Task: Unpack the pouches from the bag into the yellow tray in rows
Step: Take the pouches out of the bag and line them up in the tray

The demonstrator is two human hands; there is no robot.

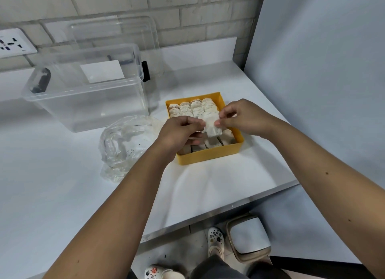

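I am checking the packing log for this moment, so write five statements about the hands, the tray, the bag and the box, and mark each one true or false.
1. The left hand and the right hand both pinch one pouch above the yellow tray. True.
2. The plastic bag lies to the right of the tray. False: it lies on the table to the tray's left.
3. The tray already holds rows of pouches. True.
4. The clear storage box has its lid snapped on. False: the box is open and the lid stands upright behind it.
5. The tray stands inside the clear box. False: it stands on the table, to the right of the box.
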